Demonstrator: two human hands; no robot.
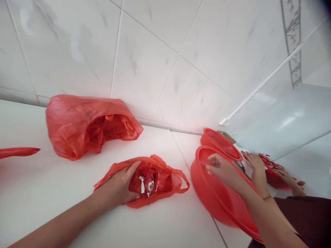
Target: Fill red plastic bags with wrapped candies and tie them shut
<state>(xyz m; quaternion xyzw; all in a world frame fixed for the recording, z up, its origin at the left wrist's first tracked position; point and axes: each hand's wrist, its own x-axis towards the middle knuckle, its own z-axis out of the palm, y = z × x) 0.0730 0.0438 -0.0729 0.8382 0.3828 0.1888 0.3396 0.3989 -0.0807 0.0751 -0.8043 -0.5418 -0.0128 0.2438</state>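
Observation:
My left hand (121, 184) is at the left end of a red plastic bag (141, 203), holding its mouth wide, thumb and forefinger spread. Inside the bag lie a few small red wrapped packets (149, 184), one with a pale printed mark. Over the near part of a large red plastic basket (214, 210) hovers my right hand (223, 168), slightly blurred. Its fingers are loosely curled, a gap shows between thumb and fingertips, and nothing is seen in it. The basket has a perforated inner wall; my right forearm hides part of it.
A second, puffed-out red plastic bag (69, 127) lies by the tiled wall (150, 69). Another red piece (19, 152) shows at the left edge. Behind the large basket stands another red basket (207, 136). At right, a co-worker's hands (254, 163) are near a container of red-wrapped items (275, 177).

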